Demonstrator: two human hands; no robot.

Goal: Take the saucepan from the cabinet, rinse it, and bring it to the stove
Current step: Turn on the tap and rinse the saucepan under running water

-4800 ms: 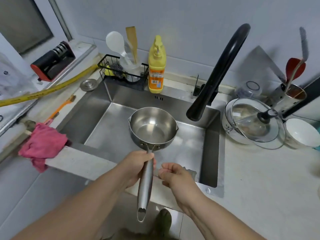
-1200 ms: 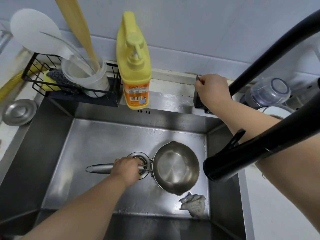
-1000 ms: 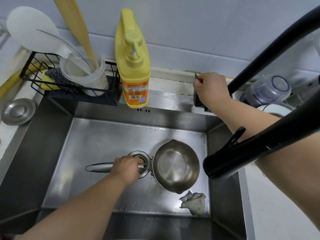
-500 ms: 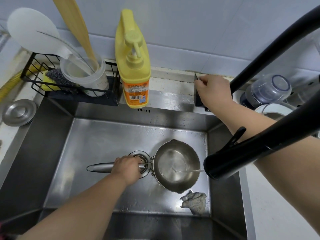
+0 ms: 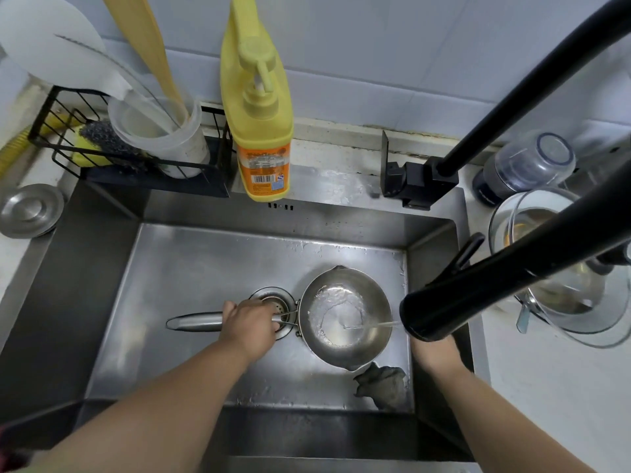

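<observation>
head view, left hand holding saucepan, labels unreadable

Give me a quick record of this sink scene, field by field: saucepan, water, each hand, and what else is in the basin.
saucepan: steel saucepan upright on the sink floor, handle pointing left over the drain
water: thin stream from the black faucet landing inside the pan, shallow pool forming
left hand: left hand gripping the pan handle near the bowl
right hand: right hand low by the sink's right wall, mostly hidden behind the spout; grip unclear
also in basin: grey rag at the front right corner
</observation>
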